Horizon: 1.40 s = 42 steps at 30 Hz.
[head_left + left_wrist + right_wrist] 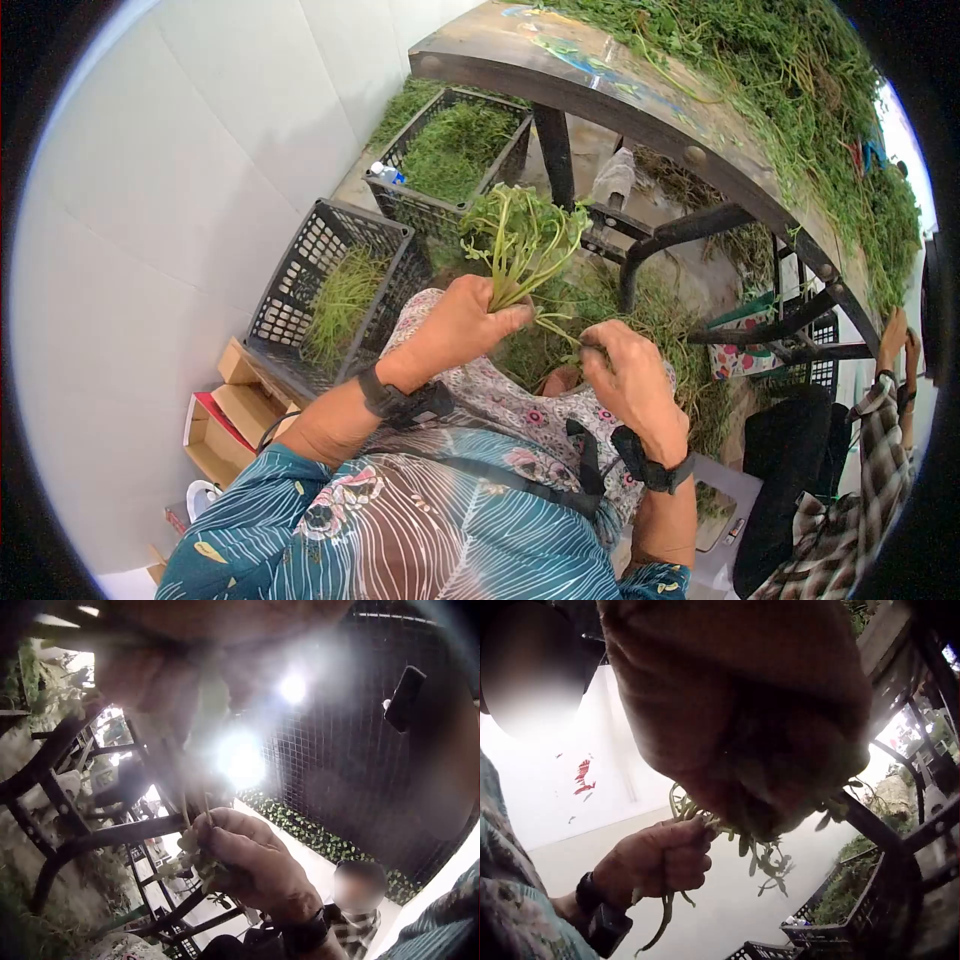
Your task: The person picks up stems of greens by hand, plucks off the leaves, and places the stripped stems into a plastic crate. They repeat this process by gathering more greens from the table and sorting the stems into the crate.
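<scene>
A bunch of leafy green stems point(520, 240) fans upward from my left hand point(465, 325), whose fingers grip it near the lower ends. In the right wrist view, the left hand point(660, 859) is closed round the stems, with loose ends hanging below. My right hand point(635, 385) is beside it, its fingertips pinching a thin green sprig point(560, 328) that stretches between the hands. In the left wrist view, the right hand point(251, 859) holds thin stems between thumb and forefinger, with small leaves below.
Left of my knees stands a black crate point(285, 270) with thin green stems; behind it, another crate point(390, 205) holds greens. A table point(480, 75) piled with greens point(760, 50) curves round the front and right. Cardboard boxes point(225, 435) are at left. Another person's plaid sleeve point(880, 450) shows at right.
</scene>
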Each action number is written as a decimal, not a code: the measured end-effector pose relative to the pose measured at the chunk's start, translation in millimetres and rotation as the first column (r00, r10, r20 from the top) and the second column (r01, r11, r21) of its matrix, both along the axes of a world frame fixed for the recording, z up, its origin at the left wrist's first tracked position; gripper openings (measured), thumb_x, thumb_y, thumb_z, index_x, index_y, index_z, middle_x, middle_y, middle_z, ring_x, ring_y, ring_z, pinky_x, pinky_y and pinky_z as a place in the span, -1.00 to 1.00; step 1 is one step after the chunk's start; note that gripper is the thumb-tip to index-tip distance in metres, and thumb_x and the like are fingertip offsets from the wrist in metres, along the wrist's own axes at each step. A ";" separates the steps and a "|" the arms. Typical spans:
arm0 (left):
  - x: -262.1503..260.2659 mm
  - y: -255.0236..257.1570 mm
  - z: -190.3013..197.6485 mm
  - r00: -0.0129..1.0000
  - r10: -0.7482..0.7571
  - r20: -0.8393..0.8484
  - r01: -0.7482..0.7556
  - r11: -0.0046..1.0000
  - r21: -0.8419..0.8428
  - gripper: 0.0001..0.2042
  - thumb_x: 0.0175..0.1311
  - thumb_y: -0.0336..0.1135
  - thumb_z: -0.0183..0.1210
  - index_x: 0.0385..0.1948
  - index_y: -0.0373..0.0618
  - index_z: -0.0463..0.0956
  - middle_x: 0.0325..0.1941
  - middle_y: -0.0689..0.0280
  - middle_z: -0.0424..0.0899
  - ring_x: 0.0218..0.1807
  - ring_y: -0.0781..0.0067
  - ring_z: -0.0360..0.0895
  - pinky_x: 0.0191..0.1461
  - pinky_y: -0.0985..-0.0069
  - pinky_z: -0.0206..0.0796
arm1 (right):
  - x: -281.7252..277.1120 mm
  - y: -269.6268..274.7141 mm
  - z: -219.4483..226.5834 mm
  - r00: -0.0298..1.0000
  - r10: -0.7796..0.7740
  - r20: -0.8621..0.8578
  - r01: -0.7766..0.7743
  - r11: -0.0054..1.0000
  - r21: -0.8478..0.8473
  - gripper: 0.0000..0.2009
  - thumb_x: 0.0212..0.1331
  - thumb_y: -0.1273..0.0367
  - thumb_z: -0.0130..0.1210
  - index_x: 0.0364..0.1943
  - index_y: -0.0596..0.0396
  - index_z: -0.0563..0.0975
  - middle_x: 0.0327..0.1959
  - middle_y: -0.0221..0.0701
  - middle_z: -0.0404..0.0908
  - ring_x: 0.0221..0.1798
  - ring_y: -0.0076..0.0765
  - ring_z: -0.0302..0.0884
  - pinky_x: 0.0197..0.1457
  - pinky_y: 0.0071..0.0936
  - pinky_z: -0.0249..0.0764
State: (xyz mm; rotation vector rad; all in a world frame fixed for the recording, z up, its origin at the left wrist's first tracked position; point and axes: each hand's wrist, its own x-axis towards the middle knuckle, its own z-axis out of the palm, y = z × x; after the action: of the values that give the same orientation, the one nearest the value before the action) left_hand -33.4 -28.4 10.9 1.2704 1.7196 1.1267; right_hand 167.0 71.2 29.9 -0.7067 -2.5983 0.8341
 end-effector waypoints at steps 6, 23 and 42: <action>4.3 1.4 1.5 0.993 -0.018 -0.116 0.022 0.999 0.036 -0.79 0.08 -0.32 0.10 -0.32 -0.26 0.49 -0.56 0.38 0.50 -0.49 0.65 0.29 -0.37 0.60 0.21 | -6.4 5.8 -18.8 0.962 -0.223 -0.158 0.188 0.960 -0.210 -0.84 -0.03 0.46 -0.04 -0.34 0.22 0.46 -0.50 -0.24 0.49 -0.42 -0.17 0.46 -0.34 -0.33 0.36; -4.5 -1.4 5.5 0.994 0.106 0.037 -0.107 0.994 0.015 -0.82 0.08 -0.29 0.10 -0.46 -0.24 0.49 -0.59 0.50 0.42 -0.48 0.73 0.27 -0.40 0.67 0.17 | 8.3 26.0 -13.8 0.751 -0.615 -0.241 0.190 0.551 -0.813 -0.86 0.06 0.40 -0.14 -0.33 0.08 0.42 -0.46 -0.49 0.47 -0.42 -0.61 0.32 -0.39 -0.63 0.24; -5.4 -3.6 21.2 0.969 0.062 0.239 -0.078 0.995 0.058 -0.72 0.12 -0.11 0.13 -0.47 -0.18 0.49 -0.57 0.55 0.38 -0.49 0.76 0.22 -0.43 0.69 0.10 | -7.0 13.3 -15.3 0.955 -0.241 -0.171 0.045 0.691 -0.722 -0.75 0.05 0.41 0.04 -0.19 0.28 0.50 -0.37 -0.36 0.51 -0.47 -0.51 0.48 -0.58 -0.58 0.46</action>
State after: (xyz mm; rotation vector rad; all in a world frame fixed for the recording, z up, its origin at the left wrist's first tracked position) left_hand -38.8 -32.0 32.1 1.0724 1.5697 1.3307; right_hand 160.0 84.5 14.5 -0.9040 -1.9010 1.7862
